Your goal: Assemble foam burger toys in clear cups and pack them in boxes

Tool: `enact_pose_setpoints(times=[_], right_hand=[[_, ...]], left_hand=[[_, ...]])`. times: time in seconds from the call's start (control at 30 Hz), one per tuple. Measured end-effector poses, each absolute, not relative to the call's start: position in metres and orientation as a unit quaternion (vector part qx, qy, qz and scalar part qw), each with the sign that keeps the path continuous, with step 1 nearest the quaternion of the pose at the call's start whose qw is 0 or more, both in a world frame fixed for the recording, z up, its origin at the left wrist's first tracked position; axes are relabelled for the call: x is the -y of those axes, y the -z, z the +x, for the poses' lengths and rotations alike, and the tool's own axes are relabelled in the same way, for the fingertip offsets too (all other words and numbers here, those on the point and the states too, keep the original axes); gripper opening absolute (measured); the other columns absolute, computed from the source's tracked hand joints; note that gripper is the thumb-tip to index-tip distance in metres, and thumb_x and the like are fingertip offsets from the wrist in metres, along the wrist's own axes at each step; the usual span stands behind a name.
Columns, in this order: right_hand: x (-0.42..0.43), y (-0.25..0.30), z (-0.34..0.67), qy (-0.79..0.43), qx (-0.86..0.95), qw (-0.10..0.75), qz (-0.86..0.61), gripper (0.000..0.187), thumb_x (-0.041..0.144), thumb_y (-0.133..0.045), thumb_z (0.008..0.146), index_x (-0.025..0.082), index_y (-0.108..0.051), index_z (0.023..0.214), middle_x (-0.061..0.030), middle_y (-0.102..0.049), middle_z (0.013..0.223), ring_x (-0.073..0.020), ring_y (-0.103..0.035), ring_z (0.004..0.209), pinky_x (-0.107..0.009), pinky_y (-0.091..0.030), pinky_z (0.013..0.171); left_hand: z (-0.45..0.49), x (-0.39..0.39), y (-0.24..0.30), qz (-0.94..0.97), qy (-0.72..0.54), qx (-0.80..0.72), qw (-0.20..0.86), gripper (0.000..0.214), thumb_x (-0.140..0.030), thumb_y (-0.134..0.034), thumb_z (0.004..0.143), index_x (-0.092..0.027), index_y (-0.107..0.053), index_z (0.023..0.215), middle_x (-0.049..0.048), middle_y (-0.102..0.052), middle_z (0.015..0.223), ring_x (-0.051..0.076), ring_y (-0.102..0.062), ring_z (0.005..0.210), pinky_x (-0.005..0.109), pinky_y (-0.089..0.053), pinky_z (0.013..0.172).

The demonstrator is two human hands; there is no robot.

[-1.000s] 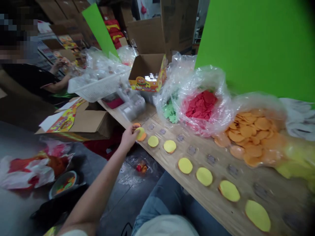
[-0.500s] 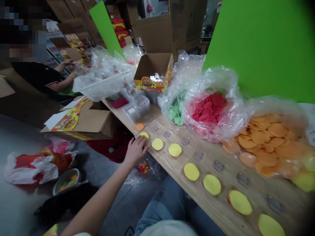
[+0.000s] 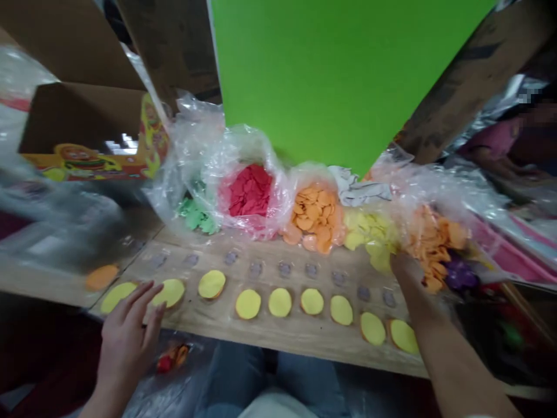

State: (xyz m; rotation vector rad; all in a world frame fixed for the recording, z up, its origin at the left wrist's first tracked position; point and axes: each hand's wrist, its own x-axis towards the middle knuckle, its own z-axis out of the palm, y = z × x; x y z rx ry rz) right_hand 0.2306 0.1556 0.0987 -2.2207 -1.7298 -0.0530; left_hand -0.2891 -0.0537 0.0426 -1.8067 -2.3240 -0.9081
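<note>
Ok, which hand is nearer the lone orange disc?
Left. The left hand sits just below and right of the orange disc; the right hand is far to its right, at the bagged yellow discs.

- I see a green panel (image 3: 335, 69) filling the top center
- a burger carton (image 3: 89, 136) at upper left
- a cardboard flap (image 3: 474, 75) at upper right
- a blurred co-worker (image 3: 496, 145) at far right

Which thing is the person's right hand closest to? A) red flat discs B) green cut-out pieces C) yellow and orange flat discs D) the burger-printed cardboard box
C: the right hand reaches the edge of the yellow flat discs and orange flat discs.
</note>
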Motion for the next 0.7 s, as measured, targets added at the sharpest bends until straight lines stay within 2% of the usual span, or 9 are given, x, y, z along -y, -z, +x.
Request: enact_pose_setpoints(times=[0.1, 0.2, 0.3, 0.37, 0.4, 0.47, 0.53, 0.6, 0.7], right_hand=[[-0.159, -0.099, 0.259, 0.009, 0.538, 0.161, -0.828, 0.028, 0.033, -0.044, 0.087, 0.016, -0.062, 0.075, -0.0111, -0.06, 0.071, -0.0183, -0.059, 0.066, -0.03, -0.04, 0.052], [-0.152, -0.105, 0.228, -0.019, 0.547, 0.217, -0.808, 0.034, 0.04, -0.037, 0.087, 0.02, -0.061, 0.074, -0.013, -0.06, 0.065, -0.02, -0.059, 0.061, -0.032, -0.036, 0.049], [-0.129, -0.106, 0.144, -0.208, 0.627, 0.321, -0.679, 0.031, 0.048, -0.043, 0.082, 0.023, -0.06, 0.077, -0.0061, -0.061, 0.066, -0.0168, -0.058, 0.059, -0.027, -0.042, 0.053], [-0.105, -0.103, 0.078, -0.348, 0.694, 0.304, -0.553, 0.031, 0.049, -0.046, 0.08, 0.022, -0.061, 0.079, -0.0043, -0.062, 0.07, -0.0172, -0.057, 0.062, -0.027, -0.045, 0.055], [-0.094, -0.1, 0.047, -0.391, 0.717, 0.289, -0.499, 0.031, 0.048, -0.047, 0.08, 0.021, -0.062, 0.085, -0.0046, -0.062, 0.075, -0.0179, -0.058, 0.067, -0.028, -0.047, 0.058], [-0.077, -0.092, -0.002, -0.44, 0.739, 0.278, -0.427, 0.036, 0.045, -0.047, 0.082, 0.019, -0.057, 0.105, -0.0061, -0.062, 0.085, -0.0187, -0.059, 0.076, -0.029, -0.048, 0.064], [-0.071, -0.083, -0.033, -0.46, 0.745, 0.274, -0.397, 0.042, 0.043, -0.046, 0.083, 0.019, -0.049, 0.118, -0.0075, -0.061, 0.095, -0.0189, -0.058, 0.083, -0.03, -0.048, 0.068], [-0.072, -0.074, -0.045, -0.464, 0.752, 0.25, -0.395, 0.042, 0.044, -0.045, 0.084, 0.02, -0.048, 0.119, -0.0077, -0.06, 0.1, -0.0191, -0.058, 0.086, -0.03, -0.048, 0.071], [-0.074, -0.061, -0.045, -0.467, 0.772, 0.18, -0.393, 0.04, 0.046, -0.042, 0.086, 0.02, -0.052, 0.114, -0.0077, -0.06, 0.104, -0.0194, -0.058, 0.089, -0.032, -0.047, 0.075]], left_hand=[[-0.255, 0.04, -0.056, -0.587, 0.352, 0.728, -0.039, 0.031, -0.035, -0.039, 0.085, -0.022, -0.054, 0.109, 0.0086, -0.052, 0.122, 0.025, -0.044, 0.118, 0.041, -0.031, 0.103], [-0.204, 0.025, -0.074, -0.521, 0.437, 0.705, -0.204, 0.025, -0.035, -0.045, 0.084, -0.022, -0.058, 0.101, 0.0058, -0.06, 0.11, 0.023, -0.052, 0.108, 0.04, -0.037, 0.098], [-0.145, 0.01, -0.088, -0.423, 0.507, 0.59, -0.466, 0.028, -0.035, -0.056, 0.078, -0.02, -0.059, 0.102, 0.0074, -0.061, 0.109, 0.021, -0.056, 0.103, 0.036, -0.043, 0.092], [-0.121, 0.0, -0.088, -0.361, 0.546, 0.474, -0.589, 0.044, -0.034, -0.064, 0.073, -0.02, -0.053, 0.114, 0.009, -0.057, 0.119, 0.022, -0.054, 0.107, 0.034, -0.045, 0.09], [-0.119, -0.004, -0.086, -0.321, 0.562, 0.452, -0.613, 0.045, -0.036, -0.065, 0.072, -0.018, -0.054, 0.112, 0.01, -0.058, 0.117, 0.022, -0.056, 0.104, 0.034, -0.047, 0.087], [-0.141, -0.005, -0.078, -0.265, 0.583, 0.494, -0.588, 0.043, -0.039, -0.064, 0.072, -0.015, -0.056, 0.106, 0.0107, -0.062, 0.106, 0.022, -0.061, 0.093, 0.034, -0.05, 0.077], [-0.194, 0.005, -0.073, -0.245, 0.577, 0.62, -0.471, 0.04, -0.042, -0.061, 0.073, -0.013, -0.058, 0.1, 0.0097, -0.065, 0.095, 0.019, -0.063, 0.081, 0.03, -0.051, 0.068], [-0.266, 0.02, -0.072, -0.243, 0.542, 0.739, -0.319, 0.038, -0.042, -0.057, 0.075, -0.013, -0.059, 0.1, 0.0088, -0.066, 0.09, 0.018, -0.063, 0.076, 0.026, -0.05, 0.062], [-0.372, 0.032, -0.069, -0.214, 0.501, 0.814, -0.201, 0.04, -0.032, -0.054, 0.077, -0.014, -0.051, 0.113, 0.0089, -0.064, 0.092, 0.018, -0.061, 0.08, 0.027, -0.048, 0.065]])
